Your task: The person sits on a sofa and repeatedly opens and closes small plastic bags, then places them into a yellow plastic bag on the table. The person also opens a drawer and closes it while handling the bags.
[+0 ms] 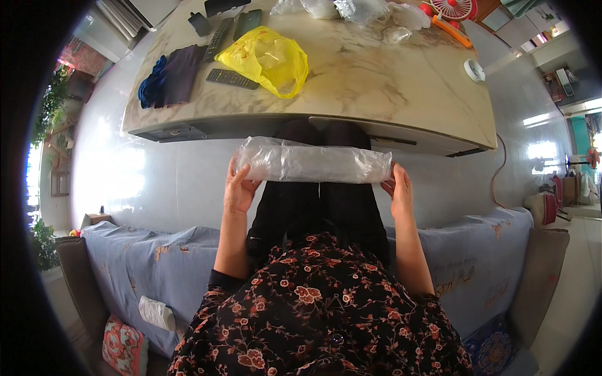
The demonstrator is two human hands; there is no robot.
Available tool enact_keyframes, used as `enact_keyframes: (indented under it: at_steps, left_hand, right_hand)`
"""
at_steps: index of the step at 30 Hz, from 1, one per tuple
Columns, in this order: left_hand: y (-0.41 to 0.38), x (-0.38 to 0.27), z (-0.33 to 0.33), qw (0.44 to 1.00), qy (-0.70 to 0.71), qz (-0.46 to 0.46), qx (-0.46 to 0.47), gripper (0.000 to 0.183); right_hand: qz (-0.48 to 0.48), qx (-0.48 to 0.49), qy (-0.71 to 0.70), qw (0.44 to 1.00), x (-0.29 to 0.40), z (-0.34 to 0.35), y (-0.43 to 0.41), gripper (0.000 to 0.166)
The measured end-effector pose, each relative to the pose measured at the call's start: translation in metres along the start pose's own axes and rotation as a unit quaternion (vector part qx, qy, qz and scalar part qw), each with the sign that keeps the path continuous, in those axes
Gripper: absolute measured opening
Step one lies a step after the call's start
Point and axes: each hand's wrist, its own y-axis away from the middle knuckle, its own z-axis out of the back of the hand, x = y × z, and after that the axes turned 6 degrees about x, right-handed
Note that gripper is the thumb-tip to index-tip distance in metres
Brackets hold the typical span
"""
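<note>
A clear plastic bag (315,163), folded into a long strip, is stretched level above my knees. My left hand (241,188) grips its left end, thumb on top and fingers beneath. At the other end, my right hand (399,188) holds the corner between thumb and fingers. Beyond it, on the marble-patterned table, lies a yellow plastic bag (268,58), partly over a remote control (232,78). Several crumpled clear plastic bags (360,11) lie along the table's far side.
The table (357,84) also bears folded dark cloth (176,77), another remote control (218,40), an orange-handled tool (450,32), a small fan (452,7) and a round white dish (474,70). A sofa with a blue-grey cover (155,254) extends on both sides of me.
</note>
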Motion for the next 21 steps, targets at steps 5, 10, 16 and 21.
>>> enact_keyframes:
  at_steps: [5, 10, 16, 21]
  left_hand:
    - [-0.012, -0.036, 0.001, 0.969, -0.248, 0.007, 0.015, 0.051]
    - [-0.022, -0.035, 0.005, 0.931, -0.351, -0.083, 0.052, 0.019]
    - [0.003, -0.043, -0.012, 0.943, -0.318, -0.077, 0.061, 0.017]
    - [0.018, -0.054, -0.032, 0.873, -0.479, -0.008, 0.092, 0.022]
  right_hand:
    - [-0.094, 0.016, -0.030, 0.995, 0.007, -0.014, -0.013, 0.035]
    - [0.111, -0.005, -0.065, 0.992, -0.006, -0.002, -0.013, 0.020]
    - [0.195, 0.142, -0.075, 0.968, 0.032, 0.026, 0.013, 0.019]
    - [0.181, 0.241, -0.063, 0.952, 0.047, 0.026, 0.028, 0.011]
